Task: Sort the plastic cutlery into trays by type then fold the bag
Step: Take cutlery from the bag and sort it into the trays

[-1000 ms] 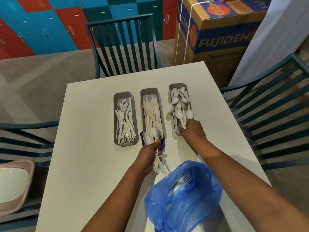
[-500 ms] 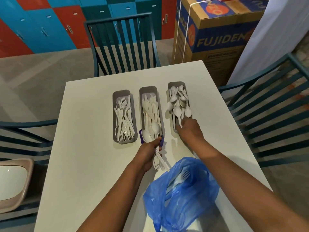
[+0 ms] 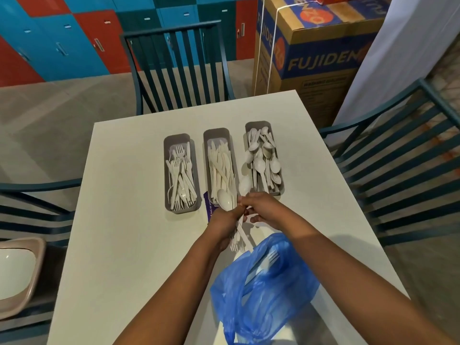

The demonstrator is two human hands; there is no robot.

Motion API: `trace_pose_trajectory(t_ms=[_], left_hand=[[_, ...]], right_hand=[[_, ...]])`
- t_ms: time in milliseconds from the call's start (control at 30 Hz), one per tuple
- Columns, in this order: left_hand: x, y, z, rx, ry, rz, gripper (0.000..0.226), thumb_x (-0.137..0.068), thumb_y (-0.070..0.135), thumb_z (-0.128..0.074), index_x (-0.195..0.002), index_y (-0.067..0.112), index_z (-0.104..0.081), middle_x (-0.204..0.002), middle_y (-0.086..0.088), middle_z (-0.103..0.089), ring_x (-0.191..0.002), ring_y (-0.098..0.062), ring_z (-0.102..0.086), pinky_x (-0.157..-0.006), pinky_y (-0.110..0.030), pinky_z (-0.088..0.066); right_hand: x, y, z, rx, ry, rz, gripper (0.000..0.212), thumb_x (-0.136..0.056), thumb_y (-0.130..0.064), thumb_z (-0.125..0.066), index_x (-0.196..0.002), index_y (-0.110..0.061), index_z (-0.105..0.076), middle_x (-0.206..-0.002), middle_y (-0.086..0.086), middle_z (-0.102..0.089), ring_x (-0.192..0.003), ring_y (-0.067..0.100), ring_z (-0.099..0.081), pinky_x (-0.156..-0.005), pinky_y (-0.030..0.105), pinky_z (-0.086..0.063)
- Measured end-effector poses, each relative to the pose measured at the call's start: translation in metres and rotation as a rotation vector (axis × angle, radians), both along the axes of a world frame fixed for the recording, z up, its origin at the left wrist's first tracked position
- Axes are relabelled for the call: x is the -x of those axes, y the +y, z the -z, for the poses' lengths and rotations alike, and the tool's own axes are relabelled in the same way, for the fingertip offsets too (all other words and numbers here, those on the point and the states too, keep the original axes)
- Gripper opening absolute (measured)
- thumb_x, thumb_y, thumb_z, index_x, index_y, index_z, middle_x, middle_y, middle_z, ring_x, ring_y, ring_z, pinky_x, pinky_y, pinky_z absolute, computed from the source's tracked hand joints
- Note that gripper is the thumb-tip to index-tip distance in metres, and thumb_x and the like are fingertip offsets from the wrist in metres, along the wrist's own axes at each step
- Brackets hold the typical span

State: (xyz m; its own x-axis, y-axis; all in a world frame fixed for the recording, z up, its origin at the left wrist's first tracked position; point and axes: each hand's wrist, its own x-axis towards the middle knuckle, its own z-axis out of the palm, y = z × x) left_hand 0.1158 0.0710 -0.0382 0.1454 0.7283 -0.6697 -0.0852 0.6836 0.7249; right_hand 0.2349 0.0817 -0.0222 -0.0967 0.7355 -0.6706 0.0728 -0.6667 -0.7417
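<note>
At the white square bench, my left hand is clenched around a bundle of white plastic cutlery, while my right hand's fingers pinch a white plastic spoon from that bundle. Three grey oblong trays lie side by side ahead: forks in the left tray, knives in the middle tray, spoons in the right tray. The crumpled blue plastic bag, a fork showing inside, lies near my right forearm.
</note>
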Motion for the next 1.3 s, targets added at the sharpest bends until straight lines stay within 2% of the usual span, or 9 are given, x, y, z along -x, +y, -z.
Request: trace_pose_trajectory(t_ms=[100, 167, 233, 333, 433, 500, 700, 1000, 1300], left_hand=[[-0.002, -0.004, -0.006, 0.027, -0.029, 0.02, 0.023, -0.096, 0.014, -0.052, -0.104, -0.004, -0.063, -0.061, -0.002, -0.068, -0.045, -0.008, -0.061, -0.042, -0.018, -0.046], [-0.001, -0.004, -0.006, 0.056, -0.049, 0.028, 0.024, -0.099, 0.017, -0.046, -0.099, 0.0, -0.062, -0.065, -0.003, -0.066, -0.044, -0.008, -0.061, -0.039, -0.018, -0.044], [0.001, -0.004, -0.004, 0.081, -0.055, 0.009, 0.022, -0.1, 0.017, -0.043, -0.093, 0.005, -0.06, -0.059, 0.001, -0.055, -0.039, -0.006, -0.051, -0.04, -0.019, -0.04], [0.005, -0.003, 0.001, 0.095, -0.003, -0.026, 0.02, -0.097, 0.012, -0.046, -0.087, 0.006, -0.061, -0.052, 0.002, -0.036, -0.034, -0.007, -0.032, -0.038, -0.021, -0.036], [0.007, -0.002, 0.004, 0.103, 0.018, -0.028, 0.021, -0.096, 0.012, -0.046, -0.084, 0.008, -0.062, -0.05, 0.003, -0.034, -0.036, -0.007, -0.03, -0.038, -0.022, -0.036], [0.008, -0.001, 0.005, 0.111, 0.017, -0.041, 0.02, -0.096, 0.012, -0.046, -0.083, 0.008, -0.062, -0.049, 0.003, -0.034, -0.035, -0.007, -0.03, -0.038, -0.022, -0.035], [0.009, 0.002, 0.01, 0.131, 0.012, -0.065, 0.018, -0.095, 0.011, -0.048, -0.084, 0.007, -0.061, -0.045, 0.005, -0.037, -0.036, -0.007, -0.031, -0.041, -0.022, -0.035], [0.013, 0.002, 0.014, 0.144, 0.004, -0.051, 0.014, -0.094, 0.01, -0.05, -0.081, 0.01, -0.056, -0.052, 0.002, -0.036, -0.04, -0.008, -0.03, -0.041, -0.022, -0.035], [0.017, 0.001, 0.015, 0.154, -0.007, -0.046, 0.007, -0.094, 0.009, -0.048, -0.089, 0.008, -0.053, -0.044, 0.006, -0.038, -0.035, -0.006, -0.033, -0.041, -0.02, -0.035]], right_hand=[[-0.003, 0.006, 0.0, -0.002, -0.019, 0.2, 0.022, -0.093, -0.01, -0.048, -0.074, -0.009, -0.058, -0.072, 0.011, -0.06, -0.063, 0.024, -0.057, -0.058, 0.03, -0.046], [-0.009, 0.01, -0.001, -0.002, -0.015, 0.344, 0.02, -0.094, -0.01, -0.043, -0.077, -0.008, -0.053, -0.073, 0.009, -0.058, -0.06, 0.025, -0.059, -0.055, 0.03, -0.05], [-0.018, 0.015, -0.001, -0.047, -0.152, 0.37, 0.017, -0.095, -0.014, -0.039, -0.085, -0.008, -0.051, -0.074, 0.009, -0.055, -0.053, 0.023, -0.056, -0.045, 0.024, -0.048], [-0.032, 0.022, 0.004, -0.144, -0.469, 0.303, 0.022, -0.097, -0.016, -0.036, -0.088, -0.008, -0.054, -0.085, 0.014, -0.056, -0.063, 0.023, -0.054, -0.042, 0.017, -0.038], [-0.042, 0.029, 0.012, -0.167, -0.638, 0.215, 0.026, -0.096, -0.009, -0.035, -0.098, 0.001, -0.06, -0.107, 0.022, -0.061, -0.098, 0.032, -0.059, -0.067, 0.021, -0.035], [-0.045, 0.033, 0.015, -0.142, -0.693, 0.183, 0.027, -0.094, -0.003, -0.037, -0.107, 0.006, -0.059, -0.113, 0.021, -0.059, -0.104, 0.033, -0.057, -0.071, 0.023, -0.036], [-0.041, 0.042, 0.015, -0.235, -0.925, 0.013, 0.027, -0.09, 0.002, -0.04, -0.115, 0.005, -0.05, -0.12, 0.019, -0.046, -0.108, 0.034, -0.053, -0.085, 0.031, -0.042], [-0.041, 0.055, 0.021, -0.324, -1.2, -0.203, 0.024, -0.089, 0.003, -0.042, -0.108, 0.001, -0.056, -0.115, 0.017, -0.052, -0.103, 0.036, -0.056, -0.08, 0.036, -0.043], [-0.032, 0.063, 0.027, -0.293, -1.198, -0.235, 0.025, -0.089, -0.002, -0.048, -0.112, -0.002, -0.055, -0.116, 0.016, -0.055, -0.104, 0.033, -0.058, -0.077, 0.032, -0.041]])
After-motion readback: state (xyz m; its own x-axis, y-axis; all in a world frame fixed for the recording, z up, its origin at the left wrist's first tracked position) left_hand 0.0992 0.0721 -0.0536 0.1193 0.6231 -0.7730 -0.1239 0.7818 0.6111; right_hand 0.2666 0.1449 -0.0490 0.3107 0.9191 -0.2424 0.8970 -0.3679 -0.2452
